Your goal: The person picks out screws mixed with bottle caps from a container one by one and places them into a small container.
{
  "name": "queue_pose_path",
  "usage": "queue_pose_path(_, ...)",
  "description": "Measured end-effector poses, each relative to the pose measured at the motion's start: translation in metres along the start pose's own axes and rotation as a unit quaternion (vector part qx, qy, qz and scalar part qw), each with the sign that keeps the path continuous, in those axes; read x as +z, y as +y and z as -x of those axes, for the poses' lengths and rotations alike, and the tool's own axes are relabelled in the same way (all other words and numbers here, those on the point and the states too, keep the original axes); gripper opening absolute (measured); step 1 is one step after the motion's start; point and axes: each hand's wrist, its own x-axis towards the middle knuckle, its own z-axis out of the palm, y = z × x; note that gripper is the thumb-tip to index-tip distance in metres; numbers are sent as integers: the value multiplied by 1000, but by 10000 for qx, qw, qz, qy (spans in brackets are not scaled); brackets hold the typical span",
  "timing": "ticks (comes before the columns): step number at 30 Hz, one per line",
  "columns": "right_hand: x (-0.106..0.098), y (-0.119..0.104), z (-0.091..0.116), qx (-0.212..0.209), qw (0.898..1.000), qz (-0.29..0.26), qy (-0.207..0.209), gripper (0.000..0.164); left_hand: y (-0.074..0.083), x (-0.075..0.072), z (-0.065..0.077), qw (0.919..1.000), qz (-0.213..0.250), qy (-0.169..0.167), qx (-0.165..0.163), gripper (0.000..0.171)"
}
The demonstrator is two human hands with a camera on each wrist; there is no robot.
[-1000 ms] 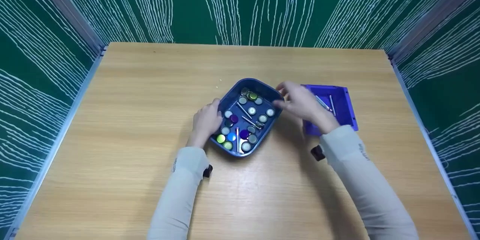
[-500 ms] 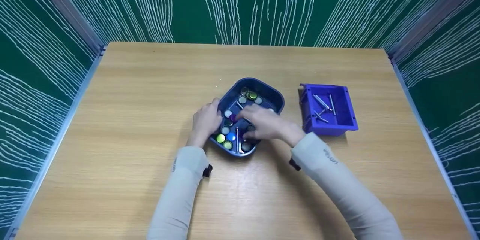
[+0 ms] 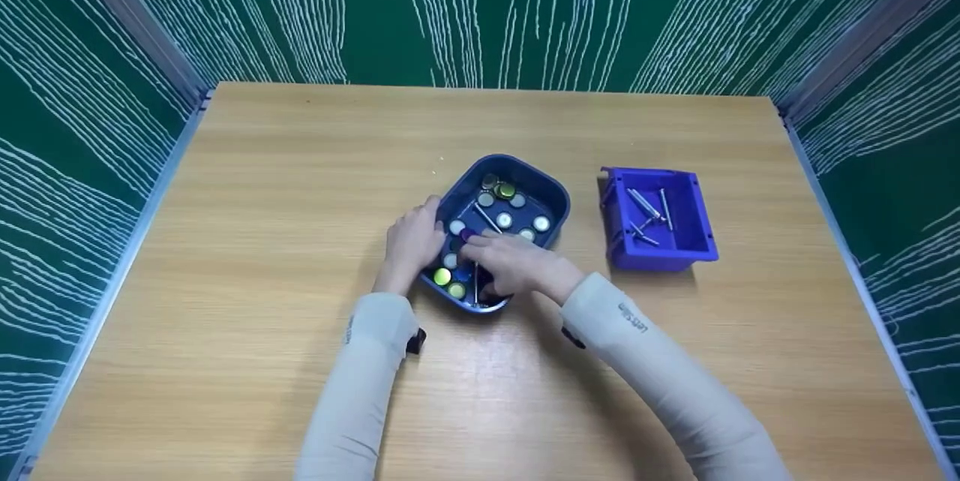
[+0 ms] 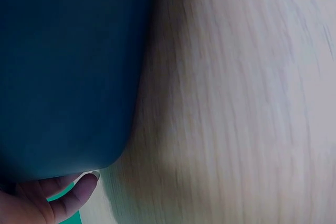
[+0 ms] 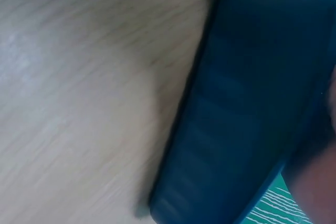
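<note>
As the left hand (image 3: 414, 241) holds the navy tub (image 3: 534, 179), likely to steady it, the right hand (image 3: 514, 262) reaches among bottle caps (image 3: 442, 276) and screws (image 3: 487, 217), its grip hidden; a purple bin (image 3: 660, 263) nearby holds more screws (image 3: 643, 205).

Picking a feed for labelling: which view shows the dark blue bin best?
Head: it shows the dark blue bin from above, with round caps and metal rods inside. Both wrist views show mainly its outer wall, cropped, with no contents visible.

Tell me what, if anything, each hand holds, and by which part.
Left hand: the blue tub, by its left side. Right hand: cannot tell; fingertips are hidden.
</note>
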Motion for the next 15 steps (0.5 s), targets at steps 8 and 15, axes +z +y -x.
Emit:
queue_pose_path(8,0,-1,-5,1126,9901,-256,-793,56,2,1,-2,9999,83,-126,-82,39)
queue_pose_path(15,0,-3,-5,1257,9880,-261,-855,32,0,0,0,9999,76,-103,-92,40)
